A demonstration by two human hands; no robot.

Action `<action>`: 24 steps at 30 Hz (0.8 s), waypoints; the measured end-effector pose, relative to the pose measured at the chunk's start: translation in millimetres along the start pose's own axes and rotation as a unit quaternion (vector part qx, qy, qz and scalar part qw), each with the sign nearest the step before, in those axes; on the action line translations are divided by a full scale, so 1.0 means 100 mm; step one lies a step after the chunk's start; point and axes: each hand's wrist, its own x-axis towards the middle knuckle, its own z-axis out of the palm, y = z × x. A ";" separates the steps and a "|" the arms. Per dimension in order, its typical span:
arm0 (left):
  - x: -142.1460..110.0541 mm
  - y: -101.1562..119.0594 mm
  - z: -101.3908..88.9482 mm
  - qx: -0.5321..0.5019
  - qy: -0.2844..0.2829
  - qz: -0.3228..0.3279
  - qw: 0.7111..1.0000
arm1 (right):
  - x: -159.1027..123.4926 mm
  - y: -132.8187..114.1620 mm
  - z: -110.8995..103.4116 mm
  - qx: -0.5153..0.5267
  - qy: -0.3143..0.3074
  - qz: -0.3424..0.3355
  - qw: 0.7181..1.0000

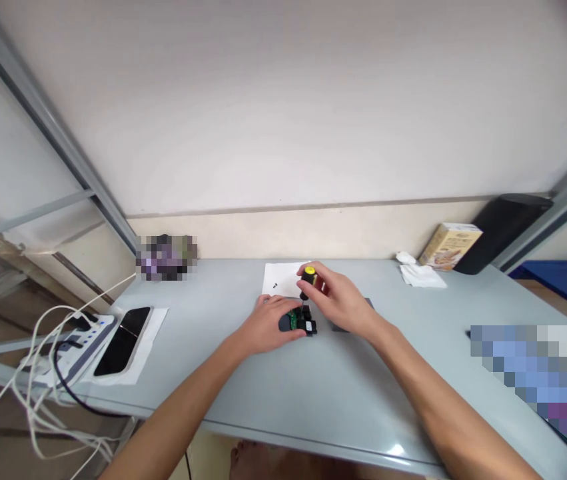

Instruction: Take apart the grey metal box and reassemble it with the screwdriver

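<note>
The screwdriver (308, 275) with yellow handle end is held nearly upright by the right hand (336, 298), above the black device (308, 327) on the grey table (283, 387). The device is gripped between thumb and fingers of the left hand (266, 325). Whether it is touched by the tip cannot be told.

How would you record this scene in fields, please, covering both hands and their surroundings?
Left hand: holds a black device with a green circuit board on the table
Right hand: grips a yellow-capped screwdriver, pointing down at the device
Screwdriver touching device: too small to tell
Behind the hands: white paper with small dark pieces
Left side: phone on a white sheet, beside a power strip
Back right: box beside a black cylinder, white tissue nearby
</note>
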 end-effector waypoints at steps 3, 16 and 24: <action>0.01 0.02 -0.02 -0.004 -0.005 -0.010 1.000 | 0.09 -0.07 0.01 0.037 -0.042 -0.031 0.998; -0.01 0.01 -0.02 0.008 -0.003 0.000 1.000 | -0.04 0.03 0.10 0.211 0.097 0.003 0.973; -0.02 -0.01 -0.02 0.014 0.002 0.009 1.000 | -0.05 0.04 0.16 0.182 0.117 -0.005 0.976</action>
